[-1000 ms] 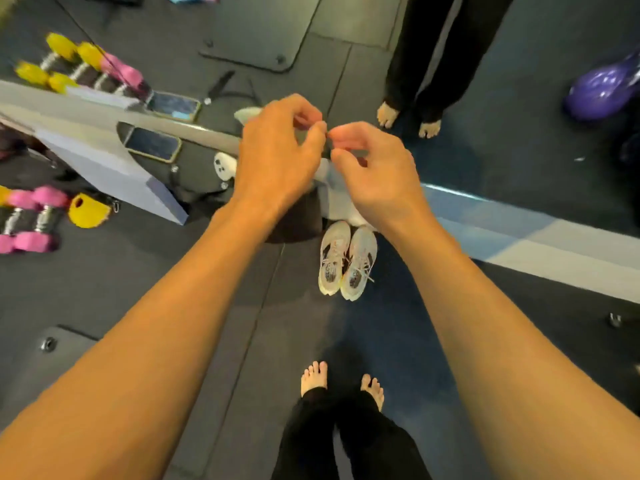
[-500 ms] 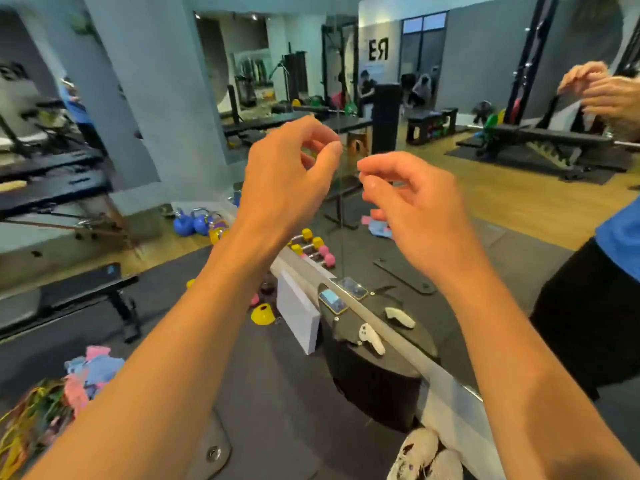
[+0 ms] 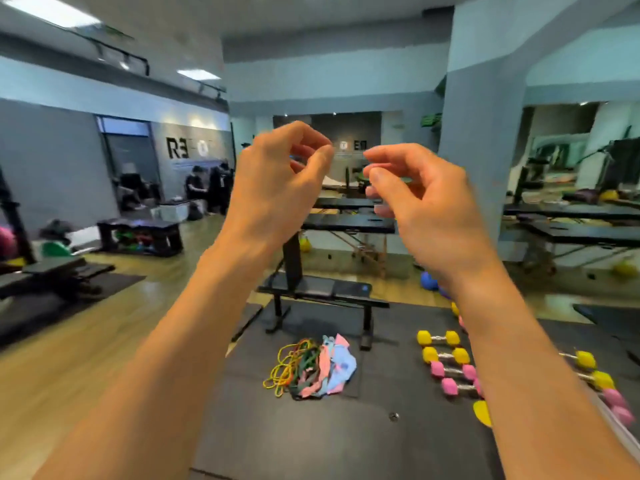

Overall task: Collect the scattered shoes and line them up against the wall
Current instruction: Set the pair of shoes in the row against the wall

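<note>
Blurrily, left hand (image 3: 277,192) and right hand (image 3: 427,211), each grip unclear.

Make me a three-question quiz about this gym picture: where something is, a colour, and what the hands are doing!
1. Where is the tangled heap of coloured elastic bands?
A) black rubber floor mat
B) wooden floor
C) wall hook
2. The small hex dumbbells are:
A) green
B) yellow and pink
C) black
3. The left hand and right hand are:
A) flat on the floor
B) gripping a shoe
C) raised, fingers curled
Answers: 1A, the heap lies on the mat; 2B, both colours show; 3C, both are up, with nothing seen in them.
</note>
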### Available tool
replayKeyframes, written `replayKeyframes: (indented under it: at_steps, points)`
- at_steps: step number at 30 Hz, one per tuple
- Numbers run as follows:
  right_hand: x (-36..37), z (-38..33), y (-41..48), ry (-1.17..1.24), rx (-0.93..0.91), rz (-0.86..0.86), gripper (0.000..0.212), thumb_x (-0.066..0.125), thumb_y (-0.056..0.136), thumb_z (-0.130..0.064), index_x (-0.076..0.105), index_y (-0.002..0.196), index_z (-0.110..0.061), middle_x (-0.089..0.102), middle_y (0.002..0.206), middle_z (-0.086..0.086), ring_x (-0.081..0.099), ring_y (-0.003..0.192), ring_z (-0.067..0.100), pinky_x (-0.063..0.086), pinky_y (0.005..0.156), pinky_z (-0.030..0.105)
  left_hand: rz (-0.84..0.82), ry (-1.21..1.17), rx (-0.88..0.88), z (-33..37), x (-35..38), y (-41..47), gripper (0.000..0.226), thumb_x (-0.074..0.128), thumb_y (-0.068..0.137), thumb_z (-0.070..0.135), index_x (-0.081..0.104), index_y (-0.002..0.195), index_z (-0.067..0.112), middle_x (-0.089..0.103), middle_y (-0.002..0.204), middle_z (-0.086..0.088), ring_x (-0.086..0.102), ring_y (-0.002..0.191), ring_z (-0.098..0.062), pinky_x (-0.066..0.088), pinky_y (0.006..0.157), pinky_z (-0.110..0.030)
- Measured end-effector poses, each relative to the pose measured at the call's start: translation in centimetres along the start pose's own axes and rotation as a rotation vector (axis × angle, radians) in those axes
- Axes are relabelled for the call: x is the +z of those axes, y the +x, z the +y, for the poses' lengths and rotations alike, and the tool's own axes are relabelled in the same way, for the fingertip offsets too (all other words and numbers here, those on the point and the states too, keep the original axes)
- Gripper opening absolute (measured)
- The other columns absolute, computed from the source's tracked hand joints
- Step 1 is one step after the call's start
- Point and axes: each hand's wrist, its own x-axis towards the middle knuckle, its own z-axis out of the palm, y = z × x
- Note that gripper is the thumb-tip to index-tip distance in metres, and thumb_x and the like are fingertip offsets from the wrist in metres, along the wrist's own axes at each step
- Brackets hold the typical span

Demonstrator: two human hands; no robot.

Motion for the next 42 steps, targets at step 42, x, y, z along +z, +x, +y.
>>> replayKeyframes:
  at_steps: [42]
  points:
    - [111.5, -39.0, -10.6, 1.137, -0.212, -1.097, 0.019, 0.057, 0.093, -0.028, 0.065, 0.11, -0.03, 0.069, 0.097, -0.012, 0.065, 0.092, 0.006, 0.057, 0.081, 0.037, 0.834, 1.126, -0.648, -50.5, -93.4, -15.9, 0.014, 0.058, 0.092, 0.032, 0.069, 0.098, 0.026, 0.068, 0.096, 0.004, 0.065, 0.089, -0.014, 0.056, 0.081, -0.044]
